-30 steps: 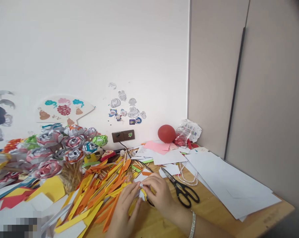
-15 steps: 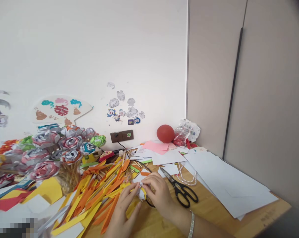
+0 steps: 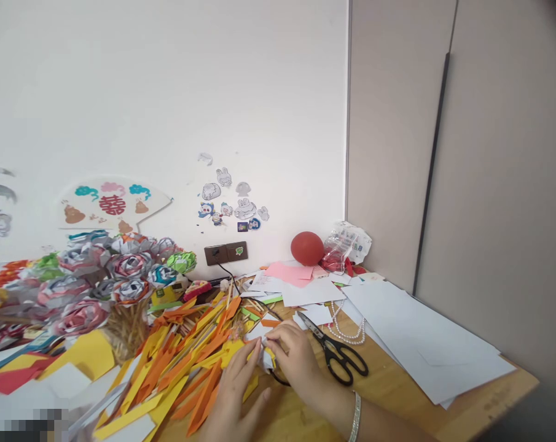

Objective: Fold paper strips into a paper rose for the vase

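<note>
A small white and yellow folded paper flower [image 3: 267,360] is between my hands, partly hidden by the fingers. My right hand [image 3: 298,359], with a sparkling bracelet at the wrist, pinches it from the right between thumb and fingers. My left hand [image 3: 235,387] has its fingers stretched out and the thumb spread away; its fingertips are at the flower's left side, whether touching I cannot tell. Orange and yellow folded paper strips [image 3: 174,362] lie just left of my left hand. Black-handled scissors [image 3: 335,353] rest to the right of my right hand.
Finished paper flowers [image 3: 130,265] stand bunched at the left. White sheets [image 3: 420,331] cover the right of the wooden table [image 3: 374,399]. A red balloon [image 3: 307,248], a plastic bag [image 3: 346,245] and a pearl string [image 3: 344,334] are farther back. A black cable [image 3: 231,276] hangs from the socket.
My left thumb has swung farther away from the fingers, and the left fingers have straightened. My right hand keeps its pinch in nearly the same place. The view has shifted very slightly.
</note>
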### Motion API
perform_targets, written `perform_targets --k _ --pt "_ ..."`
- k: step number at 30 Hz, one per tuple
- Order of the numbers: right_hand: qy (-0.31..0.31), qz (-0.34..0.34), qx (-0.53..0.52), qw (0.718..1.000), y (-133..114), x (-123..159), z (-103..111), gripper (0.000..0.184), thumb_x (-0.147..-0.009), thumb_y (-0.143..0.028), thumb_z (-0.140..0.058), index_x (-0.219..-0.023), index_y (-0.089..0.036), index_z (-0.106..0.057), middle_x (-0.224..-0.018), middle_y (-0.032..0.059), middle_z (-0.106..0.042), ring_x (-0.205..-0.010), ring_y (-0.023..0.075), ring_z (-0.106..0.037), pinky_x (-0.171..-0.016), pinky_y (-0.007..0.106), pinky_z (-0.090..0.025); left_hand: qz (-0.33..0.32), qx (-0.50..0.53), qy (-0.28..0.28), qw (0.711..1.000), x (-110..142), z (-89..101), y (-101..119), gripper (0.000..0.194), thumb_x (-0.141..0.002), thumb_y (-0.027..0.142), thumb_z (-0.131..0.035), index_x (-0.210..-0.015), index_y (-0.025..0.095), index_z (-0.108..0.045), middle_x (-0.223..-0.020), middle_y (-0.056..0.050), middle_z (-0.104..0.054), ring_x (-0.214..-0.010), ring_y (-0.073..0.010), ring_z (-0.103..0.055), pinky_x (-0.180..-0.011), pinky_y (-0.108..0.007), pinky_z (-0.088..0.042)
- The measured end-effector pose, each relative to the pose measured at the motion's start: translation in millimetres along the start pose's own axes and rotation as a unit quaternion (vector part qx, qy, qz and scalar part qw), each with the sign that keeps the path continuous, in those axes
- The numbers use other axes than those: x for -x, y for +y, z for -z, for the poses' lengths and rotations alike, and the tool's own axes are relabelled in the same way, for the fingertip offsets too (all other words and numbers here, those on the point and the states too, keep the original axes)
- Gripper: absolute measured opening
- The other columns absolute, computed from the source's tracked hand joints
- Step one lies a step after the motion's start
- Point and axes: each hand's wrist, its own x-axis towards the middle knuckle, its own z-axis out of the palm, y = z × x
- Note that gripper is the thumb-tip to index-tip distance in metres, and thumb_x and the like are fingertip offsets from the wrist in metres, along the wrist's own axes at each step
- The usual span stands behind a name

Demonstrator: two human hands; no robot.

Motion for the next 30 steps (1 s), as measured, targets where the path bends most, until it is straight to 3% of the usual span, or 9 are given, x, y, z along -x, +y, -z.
perform_targets --k 7,17,20,22,25,28,30 --pt "0.001 -0.011 -0.01 1.0 1 -1 1 0.013 -0.082 -0.011 -0.058 -0.074 -0.02 -0.063 -0.078 0.0023 -0.064 -0.078 0.0167 -0.057 -0.071 0.028 -0.045 -0.001 0.014 -0.021 1.0 -1 2.7 2 0.061 -0.084 0.022 -0.054 -0.139 0.032 -0.031 -0.14 -0.01 -0.045 -0.129 -0.0305 -0.04 -0.099 -0.049 -0.042" --pt "-0.001 -0.024 0.004 1.0 3 0 -1 0.009 -0.079 -0.012 -0.061 -0.075 -0.02 -0.064 -0.077 0.0023 -0.064 -0.078 0.0172 -0.058 -0.071 0.028 -0.046 0.068 0.134 0.034 0.988 -10 3.7 -1 0.037 -0.08 0.032 -0.056 -0.117 0.029 -0.06 -0.13 -0.009 -0.056 -0.123 -0.0306 -0.048 -0.098 -0.051 -0.042" --pt "-0.034 -0.027 -0.014 0.999 -1 0 0 0.011 -0.076 -0.01 -0.064 -0.076 -0.02 -0.065 -0.078 0.0015 -0.065 -0.079 0.0171 -0.06 -0.073 0.028 -0.045 0.099 0.193 0.042 0.975 -17 8.2 0 0.033 -0.077 0.041 -0.058 -0.105 0.024 -0.065 -0.117 -0.011 -0.062 -0.114 -0.0294 -0.055 -0.094 -0.047 -0.046" --pt "-0.07 -0.044 -0.034 0.996 -6 0 1 0.013 -0.071 -0.007 -0.066 -0.075 -0.02 -0.067 -0.077 0.0009 -0.067 -0.079 0.0172 -0.061 -0.074 0.028 -0.045 0.116 0.234 0.039 0.964 -23 13.0 2 0.029 -0.077 0.045 -0.057 -0.089 0.02 -0.064 -0.098 -0.01 -0.066 -0.097 -0.0264 -0.061 -0.084 -0.041 -0.051" --pt "-0.126 -0.109 -0.077 0.983 -14 -1 2 0.015 -0.066 -0.005 -0.068 -0.071 -0.019 -0.067 -0.072 -0.0007 -0.067 -0.074 0.0166 -0.062 -0.069 0.026 -0.046 0.139 0.246 -0.013 0.959 -28 20.2 5 0.032 -0.076 0.05 -0.056 -0.068 0.019 -0.057 -0.073 -0.003 -0.061 -0.073 -0.0205 -0.06 -0.069 -0.033 -0.051" --pt "-0.157 -0.18 -0.108 0.965 -14 -2 3 0.011 -0.064 -0.008 -0.069 -0.064 -0.018 -0.066 -0.065 -0.0022 -0.065 -0.065 0.0149 -0.06 -0.061 0.023 -0.045 0.152 0.264 -0.101 0.947 -28 23.8 4 0.035 -0.076 0.052 -0.055 -0.068 0.018 -0.059 -0.067 -0.001 -0.06 -0.066 -0.0174 -0.055 -0.063 -0.028 -0.046" --pt "-0.168 -0.2 -0.114 0.958 -10 -3 3 0.009 -0.062 -0.01 -0.07 -0.06 -0.017 -0.065 -0.062 -0.0022 -0.064 -0.063 0.0141 -0.059 -0.057 0.022 -0.044 0.158 0.276 -0.126 0.94 -28 23.6 3 0.035 -0.075 0.052 -0.056 -0.069 0.018 -0.06 -0.067 -0.001 -0.06 -0.065 -0.0166 -0.054 -0.063 -0.027 -0.044"
